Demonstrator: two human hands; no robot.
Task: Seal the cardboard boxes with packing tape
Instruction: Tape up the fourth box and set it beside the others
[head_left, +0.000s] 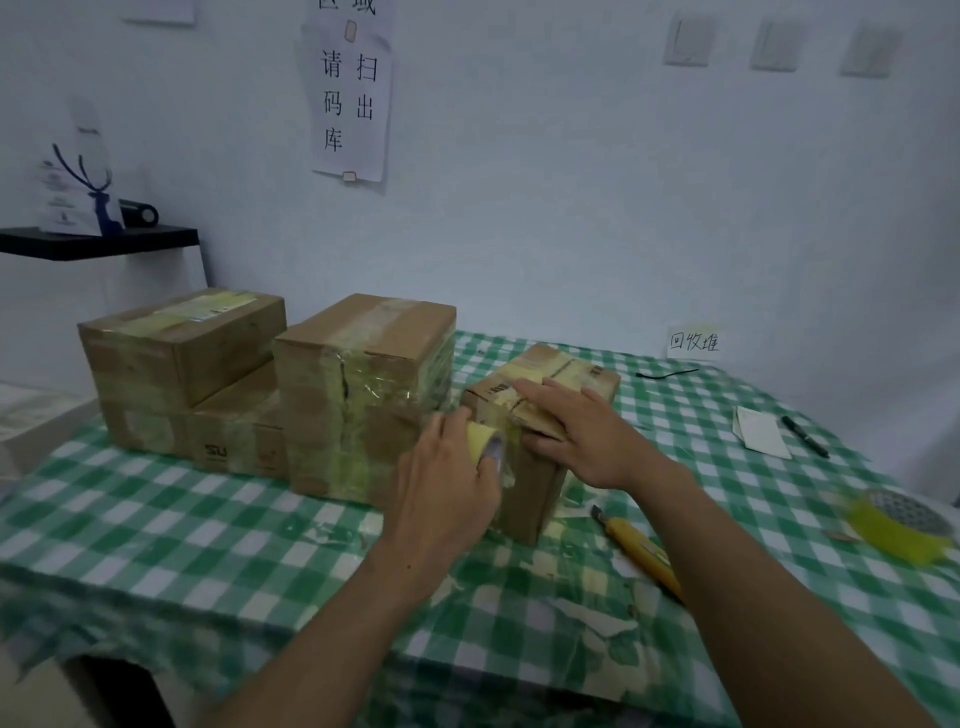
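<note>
Both forearms reach out over the checked tablecloth (156, 519). My left hand (447, 478) curls round a yellow tape roll (480, 441) and holds it against the upper left corner of the small box (535, 499). My right hand (576, 431) lies flat on that box's top, fingers straight and pressing the flaps down over yellowish tape. The box stands near the table's middle, just right of a taller taped box (363, 395). Further left, two more taped boxes are stacked, the upper box (182, 343) resting on a lower box (234, 431). A yellow knife (639, 551) lies just beside my right forearm. A second roll (904, 519) sits near the right edge, blurred. A marker (805, 436) and a paper slip (761, 431) lie beyond it.
</note>
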